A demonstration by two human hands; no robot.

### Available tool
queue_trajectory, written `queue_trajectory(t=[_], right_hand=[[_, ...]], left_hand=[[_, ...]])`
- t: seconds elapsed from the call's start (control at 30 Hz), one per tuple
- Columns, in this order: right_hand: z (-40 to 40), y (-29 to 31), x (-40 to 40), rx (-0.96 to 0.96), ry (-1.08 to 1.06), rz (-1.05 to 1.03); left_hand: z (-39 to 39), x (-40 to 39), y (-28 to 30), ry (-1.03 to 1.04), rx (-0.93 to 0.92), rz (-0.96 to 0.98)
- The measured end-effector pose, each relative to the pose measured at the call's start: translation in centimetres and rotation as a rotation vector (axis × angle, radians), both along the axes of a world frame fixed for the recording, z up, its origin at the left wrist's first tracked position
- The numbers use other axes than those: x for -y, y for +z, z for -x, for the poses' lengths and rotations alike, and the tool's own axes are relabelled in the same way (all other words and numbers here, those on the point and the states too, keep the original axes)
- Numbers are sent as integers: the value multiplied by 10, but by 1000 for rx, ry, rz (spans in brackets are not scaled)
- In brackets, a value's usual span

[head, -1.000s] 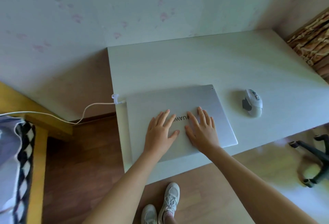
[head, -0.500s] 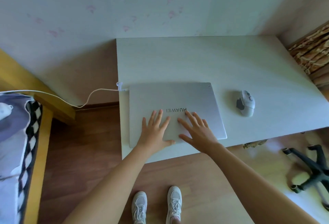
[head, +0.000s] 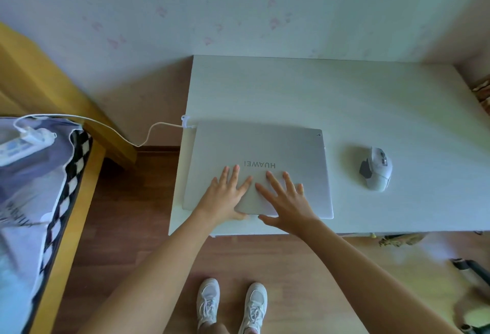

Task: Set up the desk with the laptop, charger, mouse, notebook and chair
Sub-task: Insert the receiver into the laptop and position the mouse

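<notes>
A closed silver laptop [head: 291, 148] lies on the front left part of the white desk [head: 318, 89]. A white charger cable [head: 159, 126] is plugged in at its rear left corner and runs left to a power strip [head: 26, 140] on the bed. A white and grey mouse [head: 376, 169] sits to the right of the laptop. My left hand [head: 225, 195] and my right hand [head: 289, 201] lie flat on the lid, fingers spread, with both thumbs at its front edge. No notebook is in view.
A bed [head: 34, 201] with a yellow wooden frame stands to the left of the desk. Black legs of a chair base [head: 469, 267] show on the floor at the lower right. My white shoes [head: 209, 302] stand in front of the desk.
Both hands have slid back along the lid from the logo toward its front edge. The thumbs now reach that edge. The view has drawn back and shifted left.
</notes>
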State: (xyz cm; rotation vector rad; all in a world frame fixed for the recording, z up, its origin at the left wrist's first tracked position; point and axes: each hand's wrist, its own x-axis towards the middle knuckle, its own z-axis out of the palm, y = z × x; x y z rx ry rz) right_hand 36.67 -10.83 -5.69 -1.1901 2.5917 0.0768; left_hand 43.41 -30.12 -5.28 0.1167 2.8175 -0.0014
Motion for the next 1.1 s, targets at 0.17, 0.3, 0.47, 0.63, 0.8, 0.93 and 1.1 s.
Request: queue_trajectory(t=[0.17,0.3,0.47,0.63,0.8,0.93,1.1], right_hand=[[3,0,-3,-5,9,6],[8,4,-9,-13,1,11],[26,1,-22,-17,41,26],[44,11,-50,-7,-110,161],[88,25,-111,-129,-537,290],[123,27,-151,-160,-747,171],[143,19,-160,-75,-815,114]], left_hand=[[3,-6,5,25,51,63],[10,-9,-7,67,87,69],[23,-18,-6,97,107,47],[33,-26,-1,18,38,20],[73,-73,17,-37,-103,-116],[105,-117,19,-50,-70,-141],[127,-139,5,-74,-10,-123]])
